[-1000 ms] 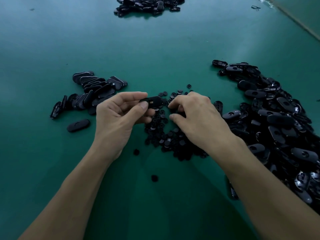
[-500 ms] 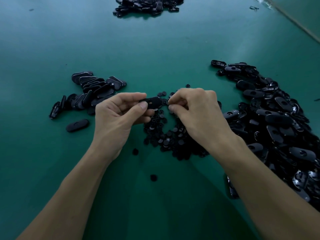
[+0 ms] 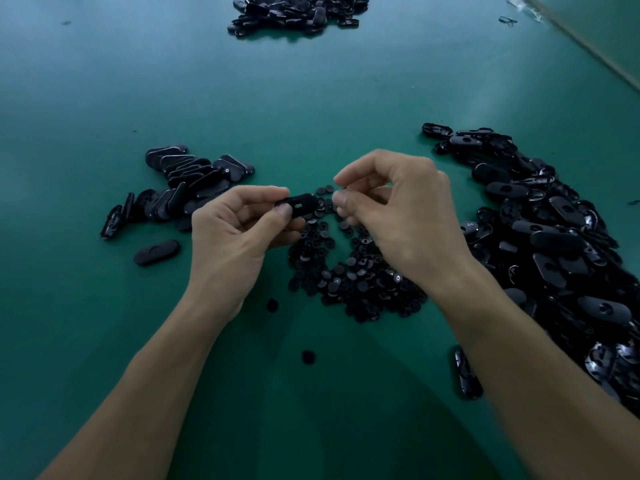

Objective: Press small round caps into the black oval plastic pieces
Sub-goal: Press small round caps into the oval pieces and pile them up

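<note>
My left hand point(image 3: 235, 237) pinches a black oval piece point(image 3: 299, 204) between thumb and fingers, holding it level above the green table with its slotted face up. My right hand point(image 3: 398, 220) hovers just right of it, fingers curled and thumb pressed to the fingertips as if pinching a small round cap; the cap itself is hidden behind the fingertips. A pile of small round caps point(image 3: 346, 271) lies on the table beneath and between both hands.
A big heap of oval pieces point(image 3: 554, 237) runs along the right. A smaller stacked group point(image 3: 187, 181) sits left, with one lone oval point(image 3: 156, 252) beside it. Another heap point(image 3: 298, 12) lies far back. Two stray caps point(image 3: 308, 356) lie near me. The table edge point(image 3: 588, 46) is back right.
My right hand left the cap pile, rose with its fingertips pinched and now sits a little higher and further right of the oval piece. My left hand has kept the oval almost still.
</note>
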Demonstrator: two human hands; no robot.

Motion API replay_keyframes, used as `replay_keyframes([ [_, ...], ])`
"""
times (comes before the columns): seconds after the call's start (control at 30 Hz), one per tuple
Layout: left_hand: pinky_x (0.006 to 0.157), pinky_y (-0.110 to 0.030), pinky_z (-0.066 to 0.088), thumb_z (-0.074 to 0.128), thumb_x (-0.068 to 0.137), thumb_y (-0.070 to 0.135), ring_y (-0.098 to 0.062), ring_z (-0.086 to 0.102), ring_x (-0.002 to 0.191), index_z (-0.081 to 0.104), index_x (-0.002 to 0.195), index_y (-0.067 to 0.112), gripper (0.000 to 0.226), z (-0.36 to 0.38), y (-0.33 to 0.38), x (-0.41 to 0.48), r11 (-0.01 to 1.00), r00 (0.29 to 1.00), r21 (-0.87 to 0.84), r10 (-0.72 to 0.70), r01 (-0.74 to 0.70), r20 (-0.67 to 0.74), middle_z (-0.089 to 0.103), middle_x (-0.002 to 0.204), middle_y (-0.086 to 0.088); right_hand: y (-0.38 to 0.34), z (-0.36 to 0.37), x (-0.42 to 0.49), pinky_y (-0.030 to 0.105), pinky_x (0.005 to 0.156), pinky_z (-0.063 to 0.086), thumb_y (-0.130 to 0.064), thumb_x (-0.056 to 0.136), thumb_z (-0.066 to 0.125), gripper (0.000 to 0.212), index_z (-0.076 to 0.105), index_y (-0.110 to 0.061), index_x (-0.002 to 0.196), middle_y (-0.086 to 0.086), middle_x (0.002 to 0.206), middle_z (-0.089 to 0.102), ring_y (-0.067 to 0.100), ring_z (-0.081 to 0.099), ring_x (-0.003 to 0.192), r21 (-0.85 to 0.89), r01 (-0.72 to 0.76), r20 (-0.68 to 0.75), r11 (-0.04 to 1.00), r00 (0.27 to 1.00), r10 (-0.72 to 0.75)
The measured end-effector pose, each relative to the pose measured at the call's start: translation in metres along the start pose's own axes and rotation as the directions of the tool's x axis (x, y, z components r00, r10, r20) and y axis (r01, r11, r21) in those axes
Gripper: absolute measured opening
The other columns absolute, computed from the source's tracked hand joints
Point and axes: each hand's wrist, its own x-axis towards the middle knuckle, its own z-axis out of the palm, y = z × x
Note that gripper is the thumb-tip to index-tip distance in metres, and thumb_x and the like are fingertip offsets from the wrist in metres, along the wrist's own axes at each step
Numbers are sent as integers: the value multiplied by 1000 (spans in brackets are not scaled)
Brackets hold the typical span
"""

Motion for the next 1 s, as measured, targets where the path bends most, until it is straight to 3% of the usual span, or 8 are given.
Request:
replay_keyframes([
  [0.1,65,-22,58,66,88,-8,-17,74,68,70,91,14,23,3,-1,-4,994,995,104,33,-43,94,76,76,-3,-9,3,-1,26,67,59,-10,85,77,13,71,-22,86,-7,68,69,8,70,64,58,78,14,995,997,-79],
  [0.27,64,-22,57,65,88,-10,-13,72,68,69,95,13,25,4,2,-7,990,974,119,53,-81,219,76,78,-1,-17,14,-4,8,62,48,-13,88,74,7,74,-20,86,-12,71,70,-2,65,67,-44,132,107,990,986,-126],
  [0.43,64,-24,58,68,83,10,-10,71,67,70,93,10,10,5,5,-8,993,977,85,60,-79,206,76,76,2,-18,23,-9,9,67,50,-15,87,75,7,74,-21,87,-12,71,71,-4,66,67,-47,113,49,992,993,-111],
  [0.67,64,-26,60,68,84,9,-13,72,66,70,93,5,11,4,4,-6,996,987,75,38,-51,158,76,76,-2,-19,21,-10,31,75,58,-20,89,73,5,74,-24,92,-10,79,72,5,68,77,-172,94,101,981,992,-77],
  [0.87,68,-34,63,70,80,11,-18,72,67,69,92,7,13,4,4,-6,998,993,53,23,-30,115,76,79,-3,-21,18,-11,31,86,54,-20,94,65,18,74,-26,109,-6,94,70,10,65,91,-228,98,149,969,987,-65],
  [1.0,66,-29,60,72,78,10,-19,72,66,68,92,8,15,2,5,-4,999,996,42,14,-17,89,75,78,-7,-22,18,-13,30,83,53,-19,96,64,16,77,-26,103,-4,93,70,11,64,89,-230,97,90,968,993,-78],
])
